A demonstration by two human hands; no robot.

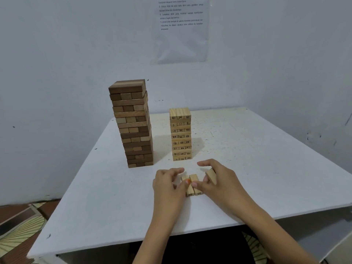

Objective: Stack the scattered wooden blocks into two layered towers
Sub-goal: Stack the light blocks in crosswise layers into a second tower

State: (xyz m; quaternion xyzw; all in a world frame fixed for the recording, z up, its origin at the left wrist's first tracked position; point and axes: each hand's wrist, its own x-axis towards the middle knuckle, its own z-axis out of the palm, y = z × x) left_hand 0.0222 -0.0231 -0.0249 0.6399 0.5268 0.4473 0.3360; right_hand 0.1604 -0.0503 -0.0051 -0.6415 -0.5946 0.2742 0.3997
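Perhaps three blocks point(192, 184) between hands point(167, 187) point(219, 181)

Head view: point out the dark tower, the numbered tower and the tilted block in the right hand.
dark tower point(131, 128): head view, middle of its front face.
numbered tower point(181, 137): head view, front face, mid-height.
tilted block point(212, 175): head view, its broad upper face.
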